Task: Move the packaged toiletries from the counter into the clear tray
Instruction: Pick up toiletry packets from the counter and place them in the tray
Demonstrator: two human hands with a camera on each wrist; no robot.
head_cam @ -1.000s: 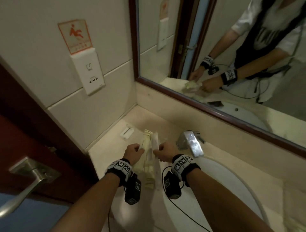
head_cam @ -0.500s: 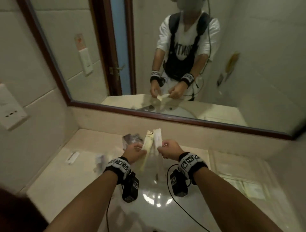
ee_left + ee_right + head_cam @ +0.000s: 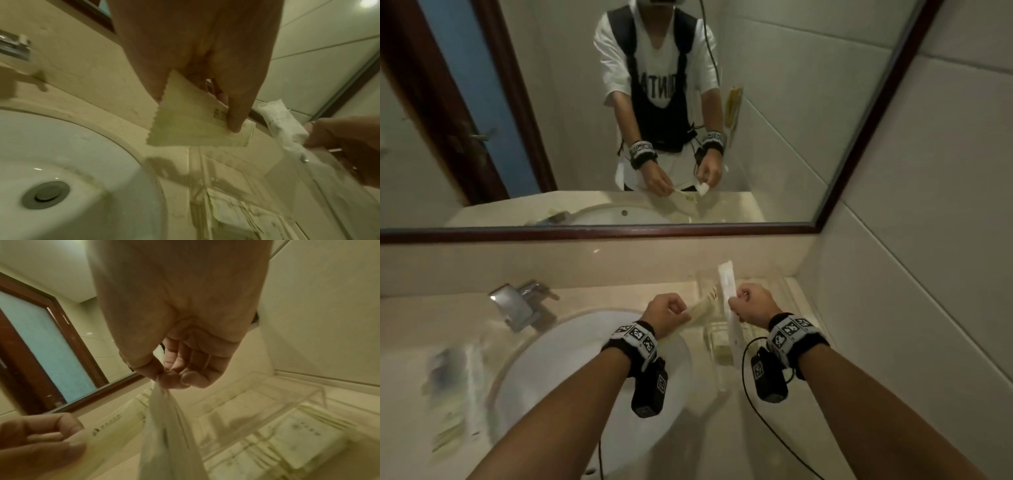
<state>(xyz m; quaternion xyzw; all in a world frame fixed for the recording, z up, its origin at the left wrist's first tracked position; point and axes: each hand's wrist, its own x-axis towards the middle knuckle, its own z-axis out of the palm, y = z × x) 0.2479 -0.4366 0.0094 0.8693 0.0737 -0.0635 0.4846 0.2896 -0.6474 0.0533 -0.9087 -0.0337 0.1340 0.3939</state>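
Note:
My left hand (image 3: 677, 310) pinches a flat cream packet (image 3: 702, 306) by its end, just past the basin's right rim. The left wrist view shows thumb and finger clamped on that packet (image 3: 195, 125). My right hand (image 3: 739, 302) pinches a long white packet (image 3: 726, 287) that stands nearly upright over the clear tray (image 3: 714, 346). In the right wrist view the white packet (image 3: 170, 426) hangs from my fingertips (image 3: 166, 378) above the tray (image 3: 287, 383). Several packets lie inside the tray. More packaged toiletries (image 3: 448, 394) sit blurred on the counter left of the basin.
A white basin (image 3: 571, 349) with a chrome faucet (image 3: 517, 305) fills the counter's middle. The tray sits in the right corner, with a tiled wall (image 3: 911, 274) beside it and the mirror (image 3: 688, 102) over the backsplash behind it.
Both hands have carried their packets rightward from the left counter, across the basin, to the tray. The head view has swung right with them.

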